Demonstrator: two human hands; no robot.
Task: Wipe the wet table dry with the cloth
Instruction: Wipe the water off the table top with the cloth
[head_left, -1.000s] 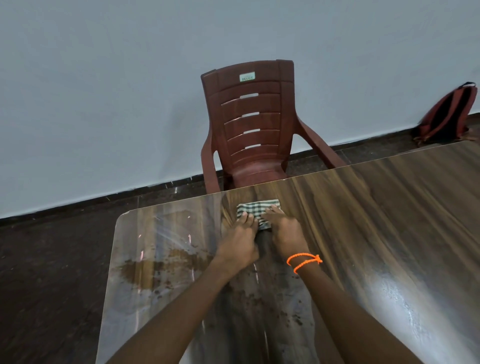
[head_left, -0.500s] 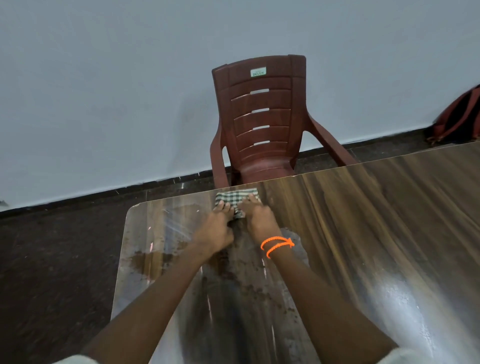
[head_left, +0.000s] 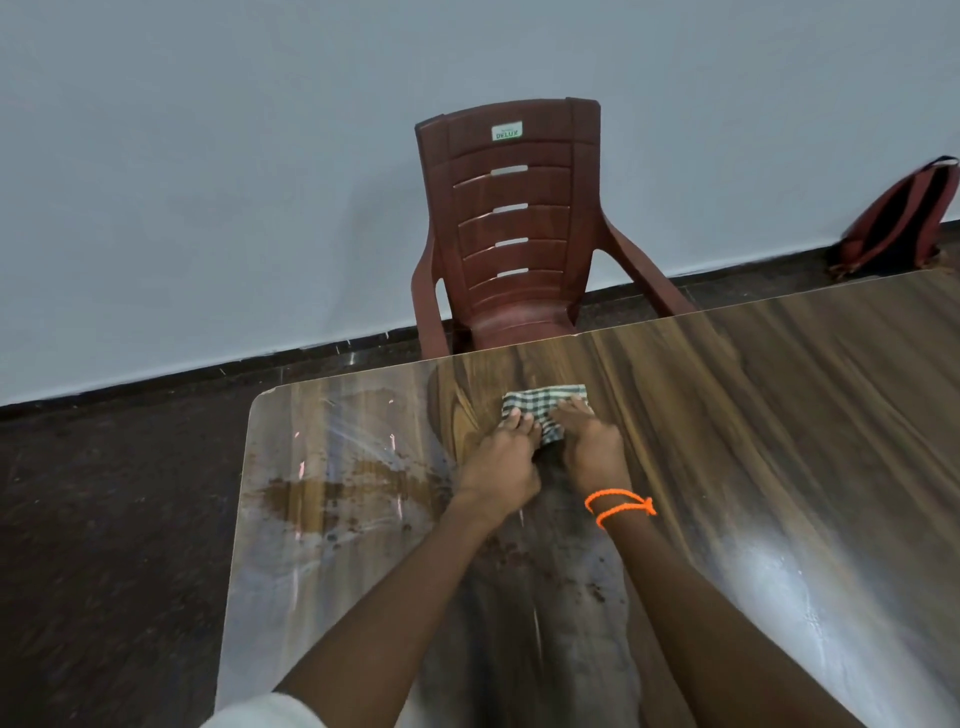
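A folded green-and-white checked cloth (head_left: 540, 404) lies on the glossy wooden table (head_left: 779, 441), a little back from its far edge. My left hand (head_left: 501, 460) and my right hand (head_left: 592, 449) sit side by side with their fingers flat on the cloth's near part, pressing it down. An orange string band is on my right wrist. A brown wet patch (head_left: 332, 491) with scattered droplets spreads over the table's left part. Wet smears and specks run between my forearms.
A maroon plastic chair (head_left: 511, 228) stands just beyond the table's far edge, against a pale wall. A red-and-black backpack (head_left: 898, 218) leans on the wall at the far right. Dark floor lies past the table's left edge and rounded corner.
Both hands pushed the cloth out to the table's far edge half a second ago. They have since drawn it back toward me, and the view shifted.
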